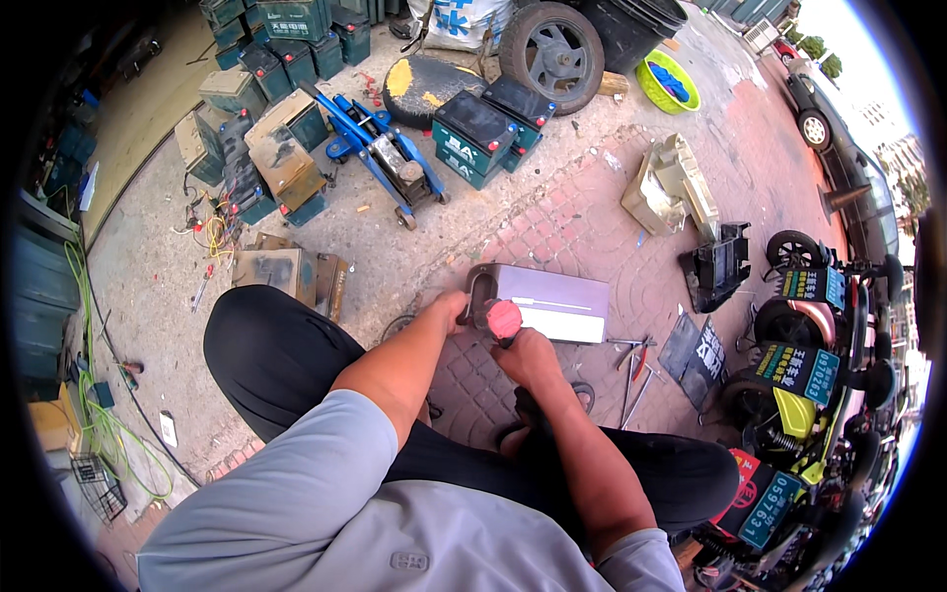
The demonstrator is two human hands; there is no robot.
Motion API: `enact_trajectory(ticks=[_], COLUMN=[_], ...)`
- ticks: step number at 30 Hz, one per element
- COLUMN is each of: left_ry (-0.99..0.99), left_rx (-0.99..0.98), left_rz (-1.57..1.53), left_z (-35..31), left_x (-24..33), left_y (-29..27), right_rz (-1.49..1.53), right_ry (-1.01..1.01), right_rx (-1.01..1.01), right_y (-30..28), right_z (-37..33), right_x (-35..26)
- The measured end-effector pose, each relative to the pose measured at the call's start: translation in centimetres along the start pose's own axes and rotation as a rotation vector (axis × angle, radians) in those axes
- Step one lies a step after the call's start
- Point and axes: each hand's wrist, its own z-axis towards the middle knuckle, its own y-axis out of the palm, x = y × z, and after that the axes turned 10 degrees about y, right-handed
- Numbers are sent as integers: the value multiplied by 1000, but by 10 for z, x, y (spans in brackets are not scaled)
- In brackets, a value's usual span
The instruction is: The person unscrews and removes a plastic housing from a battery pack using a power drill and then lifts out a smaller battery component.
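- Upper left: a blue floor jack (357, 123) stands.
- Centre: the left hand (455, 308) meets the left end of the grey box (564, 286), which lies on paving; its grip I cannot tell.
- Centre: a red-ended tool (504, 319), grasped by the right hand (530, 358).
- Right of centre: red-handled pliers (640, 361) lie.

A red-ended power tool (504, 319) sits in the right grip (529, 359); an oblong silvery-grey case (557, 292) lies just right of the left grip (454, 310).
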Motion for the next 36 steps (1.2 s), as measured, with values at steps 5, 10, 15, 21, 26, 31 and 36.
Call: enact_trajectory(ticks=[5,10,15,21,26,31,36], left_ry=[24,52,64,77,76,60,42], left_rx=[-13,16,20,-26,-27,-35,-83], left_rz=[-4,35,6,-30,5,9,-13], left_z=[-10,-33,-25,-30,-28,-30,-10], left_x=[1,7,-1,1,1,4,-3], left_y=[-3,3,-12,-11,-6,1,-14], right_rz=[-190,-271,-230,-226,-251,-251,-242], right_ry=[-107,-97,-83,-27,-33,-14,-14], right_rx=[50,38,-8,-47,-82,-76,-50], right_y=[6,14,5,-7,1,1,2], right_z=[24,40,28,27,38,36,32], right_x=[-4,-4,-23,-32,-16,-10,-15])
